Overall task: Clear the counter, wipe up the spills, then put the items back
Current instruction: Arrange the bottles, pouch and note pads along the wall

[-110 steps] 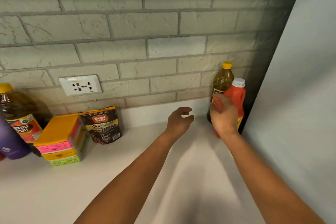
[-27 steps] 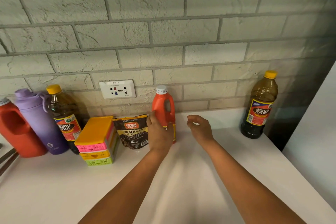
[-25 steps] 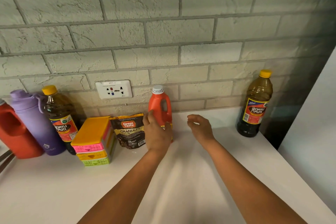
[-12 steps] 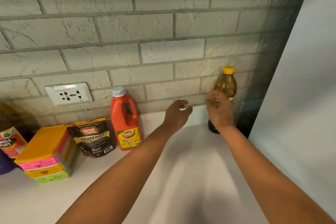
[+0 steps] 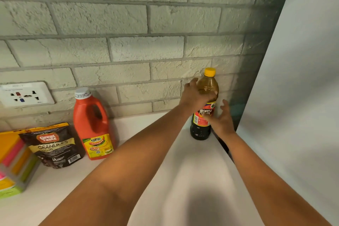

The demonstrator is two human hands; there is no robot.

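Vinegar bottle [image 5: 205, 115]: left hand [image 5: 195, 95] grips shoulder; right hand [image 5: 222, 121] open beside.

Two bare forearms enter from the bottom edge, uncovered all the way to the frame's border, with no sleeve or cuff showing. The left hand [image 5: 194, 95] and the right hand [image 5: 222, 121] are bare too: no glove, ring, watch or band shows on either wrist. Fingernails are too small and blurred to make out.

Soft overhead light, arm shadows on the counter [image 5: 192, 180], wide-angle edge curvature.
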